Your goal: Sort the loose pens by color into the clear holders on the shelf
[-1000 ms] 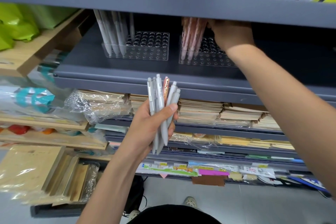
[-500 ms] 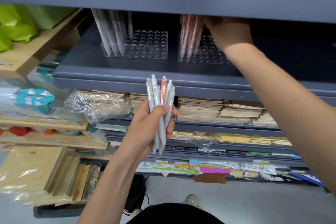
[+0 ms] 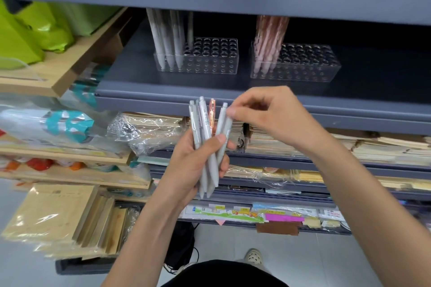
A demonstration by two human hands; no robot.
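Right hand (image 3: pixel 268 119) has come down from the pink-pen holder (image 3: pixel 303 70) on the shelf (image 3: pixel 130 81), where it was a second ago. It is now level with the pen bundle (image 3: pixel 206 137), fingers curled, index tip against the top of the outermost grey pen (image 3: pixel 227 127). Pinched already or only touching: cannot tell. Left hand (image 3: pixel 191 168) has hardly shifted.

Pen bundle: upright, clicker ends up, tips down, held in front of the shelf's front edge and lower than both holders. Left hand wraps it, thumb pressed across the front. Mostly grey; one pink pen (image 3: pixel 212 113) stands in the middle, grey ones on either side.

Holders: both on the grey shelf, side by side, not touching. Grey-pen holder (image 3: pixel 210 63) on the left has a few grey pens standing at its left end and most holes bare. Pink-pen holder on the right has a cluster of pink pens at its left end and the remaining holes bare.

Progress, as judged: under way, not near done. Each colour has a start in its own holder. A handful remain in the left hand, nearly all bound for the left holder and one for the right. Next pick looks to be a grey one.

Around: stacked notebooks (image 3: pixel 279 142) on the shelves below, green bags (image 3: pixel 28 30) upper left.
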